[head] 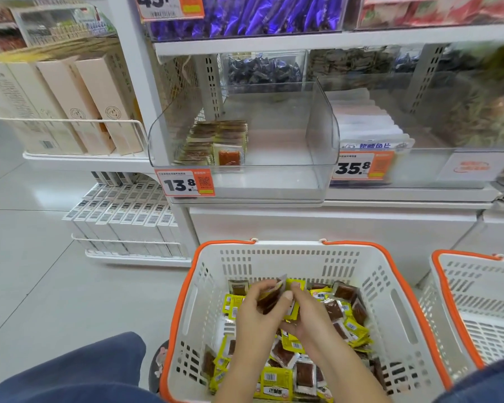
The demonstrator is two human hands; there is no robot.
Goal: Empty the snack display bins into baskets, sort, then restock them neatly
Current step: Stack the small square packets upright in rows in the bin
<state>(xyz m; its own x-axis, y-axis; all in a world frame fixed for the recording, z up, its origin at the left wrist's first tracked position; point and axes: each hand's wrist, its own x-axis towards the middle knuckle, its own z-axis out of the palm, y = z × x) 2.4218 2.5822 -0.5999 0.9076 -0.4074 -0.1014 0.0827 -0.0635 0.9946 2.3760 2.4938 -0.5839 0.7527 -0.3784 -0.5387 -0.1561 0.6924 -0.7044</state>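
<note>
A white basket with an orange rim (402, 289) sits on the floor in front of me, holding several loose yellow snack packets (277, 382). Both hands are inside it. My left hand (255, 312) grips a small stack of packets (271, 296) held upright. My right hand (306, 312) pinches the same stack from the right side, thumb on top. Above, a clear display bin (320, 135) on the shelf holds neat rows of the same packets (216, 144) in its left part; its right part is bare.
A second white and orange basket (454, 274) stands at the right. Price tags read 13.8 (184, 183) and 35.8 (361, 165). Neighbouring bins hold white fish-snack packets (370, 132) and dark wrapped sweets. Boxed goods fill the racks at left. My knees show at the bottom.
</note>
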